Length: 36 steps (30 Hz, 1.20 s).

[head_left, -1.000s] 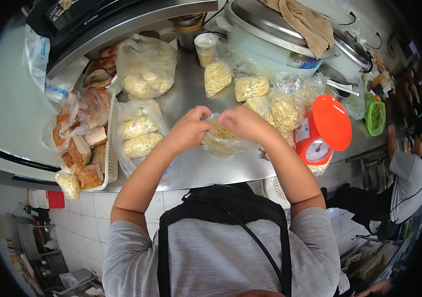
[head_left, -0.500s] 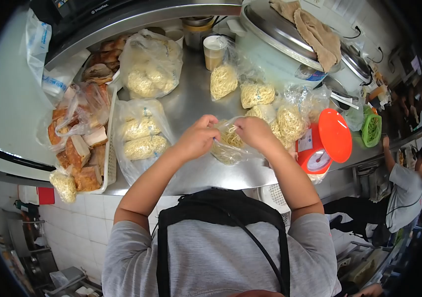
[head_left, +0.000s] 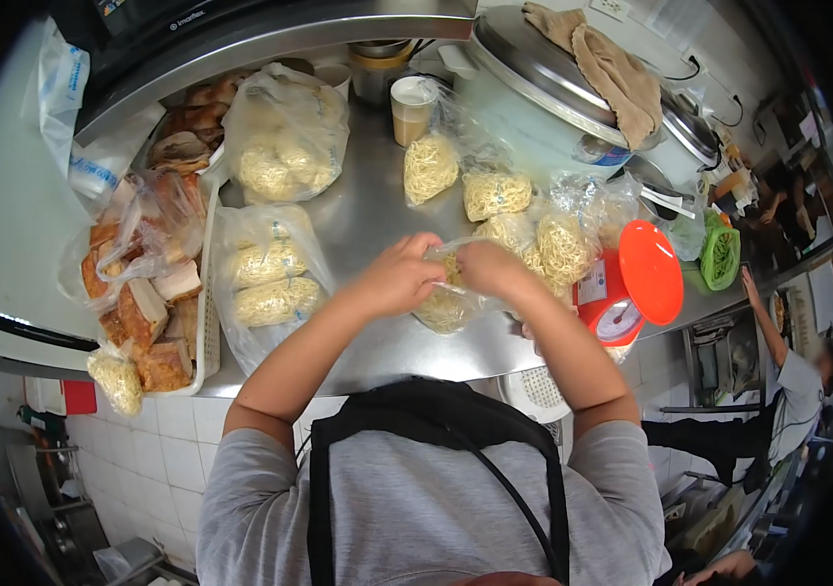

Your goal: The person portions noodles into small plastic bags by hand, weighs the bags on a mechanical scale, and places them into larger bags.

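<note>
Between my hands, low over the steel counter (head_left: 377, 347), is a clear plastic bag of noodles (head_left: 444, 313). My left hand (head_left: 400, 276) is closed on the left side of its mouth, with the fingertips pinched. My right hand (head_left: 492, 268) has its fingers curled at the other side of the mouth, gripping the bag; its fingertips are partly hidden. Just beyond my right hand several more bags of noodles (head_left: 497, 195) lie together. A red kitchen scale (head_left: 622, 303) stands to their right.
At left, a white basket (head_left: 209, 332) holds browned slabs of meat (head_left: 143, 313). Larger noodle bags (head_left: 280, 298) lie beside it. A paper cup (head_left: 413, 112) and a big lidded pot (head_left: 534, 107) stand behind. A green bag (head_left: 720, 256) and another person (head_left: 797, 400) are at right.
My hands have come slightly closer together at the bag's mouth, the right fingers curling in more. The whole view has shifted a little. The other person's arm at right has straightened toward the counter.
</note>
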Tool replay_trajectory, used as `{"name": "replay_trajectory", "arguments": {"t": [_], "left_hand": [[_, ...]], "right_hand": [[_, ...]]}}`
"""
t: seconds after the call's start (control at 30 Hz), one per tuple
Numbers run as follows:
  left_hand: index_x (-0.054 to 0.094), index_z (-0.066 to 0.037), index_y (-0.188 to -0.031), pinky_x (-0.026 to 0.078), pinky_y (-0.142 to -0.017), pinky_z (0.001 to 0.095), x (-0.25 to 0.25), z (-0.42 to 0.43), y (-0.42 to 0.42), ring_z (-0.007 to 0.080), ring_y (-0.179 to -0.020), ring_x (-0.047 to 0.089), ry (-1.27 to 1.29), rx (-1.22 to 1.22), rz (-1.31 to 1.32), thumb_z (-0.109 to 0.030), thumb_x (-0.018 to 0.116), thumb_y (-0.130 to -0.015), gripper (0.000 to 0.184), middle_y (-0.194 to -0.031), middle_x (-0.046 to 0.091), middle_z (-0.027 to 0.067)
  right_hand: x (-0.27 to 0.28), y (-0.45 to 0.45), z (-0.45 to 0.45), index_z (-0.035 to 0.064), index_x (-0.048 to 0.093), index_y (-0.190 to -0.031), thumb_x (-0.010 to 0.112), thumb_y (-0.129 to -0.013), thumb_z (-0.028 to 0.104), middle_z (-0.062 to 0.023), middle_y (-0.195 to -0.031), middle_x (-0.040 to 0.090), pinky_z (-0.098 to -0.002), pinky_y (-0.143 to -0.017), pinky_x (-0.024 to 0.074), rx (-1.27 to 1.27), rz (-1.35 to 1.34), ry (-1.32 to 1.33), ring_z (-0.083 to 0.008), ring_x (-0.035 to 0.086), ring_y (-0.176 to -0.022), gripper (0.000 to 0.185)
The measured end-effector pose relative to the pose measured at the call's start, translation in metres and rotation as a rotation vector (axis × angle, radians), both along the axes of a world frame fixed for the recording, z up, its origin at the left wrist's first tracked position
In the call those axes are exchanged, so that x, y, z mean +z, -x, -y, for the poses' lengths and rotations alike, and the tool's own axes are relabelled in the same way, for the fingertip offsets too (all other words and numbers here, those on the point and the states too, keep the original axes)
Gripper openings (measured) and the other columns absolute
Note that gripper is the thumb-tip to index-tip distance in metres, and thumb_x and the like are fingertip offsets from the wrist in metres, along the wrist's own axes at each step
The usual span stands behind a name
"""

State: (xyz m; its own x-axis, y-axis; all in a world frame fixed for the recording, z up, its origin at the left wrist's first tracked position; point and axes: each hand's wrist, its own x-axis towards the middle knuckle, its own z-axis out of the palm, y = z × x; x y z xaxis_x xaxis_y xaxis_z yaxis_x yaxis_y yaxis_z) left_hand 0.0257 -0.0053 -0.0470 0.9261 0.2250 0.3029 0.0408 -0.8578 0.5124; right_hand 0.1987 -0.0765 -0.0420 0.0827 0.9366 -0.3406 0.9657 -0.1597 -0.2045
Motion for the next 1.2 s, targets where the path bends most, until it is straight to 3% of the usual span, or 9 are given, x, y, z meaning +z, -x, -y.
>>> {"name": "replay_trajectory", "arguments": {"t": [0.23,0.6,0.73,0.77,0.87,0.9,1.0,1.1,1.2], "left_hand": [[0.059,-0.007,-0.081,0.038,-0.086,0.0366,-0.007,0.001,0.01,0.0322,-0.101,0.046,0.1,0.035,0.017,-0.006,0.055,-0.074,0.009,-0.112,0.043,0.0154],[0.057,-0.006,-0.09,0.037,-0.087,0.0347,0.016,-0.007,0.005,0.0283,-0.101,0.046,0.275,0.05,0.042,-0.005,0.056,-0.073,0.017,-0.112,0.04,0.0135],[0.056,-0.006,-0.09,0.036,-0.088,0.0351,0.035,0.005,-0.016,0.0287,-0.102,0.046,0.533,0.076,0.366,-0.009,0.058,-0.074,0.017,-0.112,0.04,0.0138],[0.056,-0.005,-0.088,0.037,-0.086,0.0354,0.04,0.008,-0.027,0.0298,-0.099,0.047,0.504,0.052,0.429,-0.011,0.059,-0.074,0.016,-0.109,0.042,0.0138],[0.056,-0.004,-0.085,0.038,-0.084,0.0357,0.043,0.01,-0.045,0.0299,-0.096,0.049,0.376,-0.048,0.324,-0.016,0.059,-0.074,0.017,-0.101,0.048,0.0138],[0.056,-0.004,-0.085,0.038,-0.083,0.0357,0.042,0.009,-0.049,0.0293,-0.096,0.049,0.325,-0.085,0.241,-0.018,0.06,-0.074,0.018,-0.1,0.049,0.0138],[0.057,-0.004,-0.082,0.039,-0.081,0.0351,0.024,-0.002,-0.061,0.0279,-0.094,0.049,0.295,-0.09,0.226,-0.021,0.059,-0.075,0.018,-0.094,0.052,0.013],[0.054,-0.006,-0.096,0.04,-0.079,0.035,0.018,-0.033,-0.075,0.0275,-0.091,0.051,0.313,-0.222,0.154,-0.021,0.058,-0.075,0.026,-0.095,0.053,0.012],[0.043,-0.009,-0.115,0.042,-0.075,0.0336,0.036,-0.064,-0.096,0.0268,-0.084,0.053,0.943,-0.073,0.111,-0.022,0.059,-0.075,0.045,-0.091,0.055,0.0117]], "right_hand": [[-0.051,0.014,-0.001,0.0043,0.062,-0.089,0.049,-0.075,0.014,-0.0168,-0.086,0.061,-0.039,-0.071,0.0455,-0.087,0.043,-0.122,-0.0307,0.059,-0.08,0.021],[0.094,-0.004,0.026,0.003,0.06,-0.088,0.053,-0.073,0.007,-0.0186,-0.079,0.06,-0.036,-0.068,0.0456,-0.078,-0.217,-0.544,-0.0309,0.059,-0.075,0.017],[0.131,-0.006,0.03,-0.0005,0.056,-0.09,0.053,-0.078,0.008,-0.0159,-0.077,0.059,-0.0316,-0.065,0.0451,-0.029,-0.392,-0.568,-0.0242,0.057,-0.065,0.014],[0.128,-0.012,0.027,0.0016,0.054,-0.092,0.051,-0.082,0.011,-0.0075,-0.074,0.058,-0.026,-0.057,0.044,0.05,-0.404,-0.596,-0.0145,0.052,-0.059,0.013],[0.153,-0.011,0.027,0.0056,0.054,-0.093,0.05,-0.084,0.013,0.0007,-0.07,0.055,-0.0194,-0.049,0.0404,-0.086,-0.682,-0.474,-0.0065,0.047,-0.055,0.013],[0.16,-0.016,0.025,0.0012,0.054,-0.087,0.049,-0.084,0.014,-0.0036,-0.068,0.057,-0.0268,-0.055,0.044,-0.057,-0.743,-0.499,-0.0088,0.053,-0.064,0.014],[0.184,-0.033,0.025,0.0045,0.054,-0.089,0.05,-0.084,0.015,-0.001,-0.066,0.054,-0.0198,-0.047,0.0418,-0.169,-1.043,-0.513,-0.0052,0.05,-0.059,0.012],[0.214,-0.059,0.016,0.0081,0.053,-0.09,0.052,-0.083,0.016,0.001,-0.066,0.052,-0.0144,-0.042,0.0385,-0.127,-1.189,-0.685,-0.0024,0.046,-0.054,0.01],[0.25,-0.082,-0.002,0.0081,0.053,-0.085,0.053,-0.082,0.015,0.0014,-0.067,0.05,-0.0179,-0.044,0.0409,-0.083,-1.35,-0.807,-0.0049,0.045,-0.053,0.008]]}}
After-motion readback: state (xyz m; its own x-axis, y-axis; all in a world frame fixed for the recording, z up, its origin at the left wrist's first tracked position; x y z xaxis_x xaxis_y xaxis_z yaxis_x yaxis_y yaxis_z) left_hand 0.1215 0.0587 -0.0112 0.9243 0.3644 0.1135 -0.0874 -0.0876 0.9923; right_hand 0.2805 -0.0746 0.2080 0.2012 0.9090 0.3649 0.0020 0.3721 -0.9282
